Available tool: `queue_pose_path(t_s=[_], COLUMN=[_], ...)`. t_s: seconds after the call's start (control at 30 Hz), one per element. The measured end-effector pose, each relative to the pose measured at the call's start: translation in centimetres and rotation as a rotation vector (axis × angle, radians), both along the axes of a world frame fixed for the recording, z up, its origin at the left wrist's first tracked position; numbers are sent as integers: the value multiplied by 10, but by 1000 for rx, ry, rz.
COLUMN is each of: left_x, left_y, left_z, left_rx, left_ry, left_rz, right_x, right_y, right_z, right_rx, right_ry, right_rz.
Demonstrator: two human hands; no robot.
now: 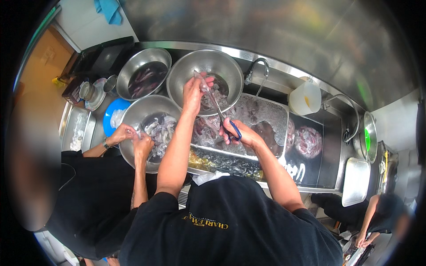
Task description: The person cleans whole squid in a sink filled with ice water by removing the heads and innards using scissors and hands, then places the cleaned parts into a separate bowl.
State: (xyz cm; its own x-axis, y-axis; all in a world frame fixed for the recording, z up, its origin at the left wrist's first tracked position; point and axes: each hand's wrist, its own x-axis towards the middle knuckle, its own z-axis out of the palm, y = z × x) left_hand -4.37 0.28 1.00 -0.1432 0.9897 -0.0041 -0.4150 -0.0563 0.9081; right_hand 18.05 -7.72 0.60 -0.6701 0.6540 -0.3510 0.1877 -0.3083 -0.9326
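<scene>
My left hand (pixel 192 96) grips a small squid (pixel 201 82) above a large steel bowl (pixel 181 71). That bowl has dark liquid and cut squid pieces (pixel 218 94) in it. In my right hand (pixel 244 134) is a pair of scissors (pixel 237 130) with blue handles, my fingers in the loops. The blades point up and left to the squid's lower end; whether they are cutting into it cannot be made out. Below the scissors lies a rectangular tub (pixel 287 124) of foamy water and squid.
At left, a co-worker's hands (pixel 142 146) handle a piece over another steel bowl (pixel 128 116) of squid. A third bowl (pixel 123 78) stands behind. Water runs from a faucet (pixel 263 63) into the tub. A bagged bundle (pixel 309 141) lies in the sink; another person (pixel 382 212) works at right.
</scene>
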Motion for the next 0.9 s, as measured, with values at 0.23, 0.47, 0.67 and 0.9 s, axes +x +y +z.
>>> queue_pose_path(t_s=[0.23, 0.47, 0.67, 0.9], left_x=[6, 13, 18, 18], left_y=[-11, -21, -28, -25], left_z=[13, 9, 9, 0], left_rx=[22, -54, -93, -101], left_ry=[-130, -61, -113, -141], left_rz=[54, 70, 43, 97], right_x=[-10, -8, -6, -7], right_y=[-5, -5, -8, -8], right_z=[12, 7, 2, 7], right_rx=[10, 28, 64, 61], right_ry=[5, -6, -53, -64], right_rz=[4, 1, 5, 14])
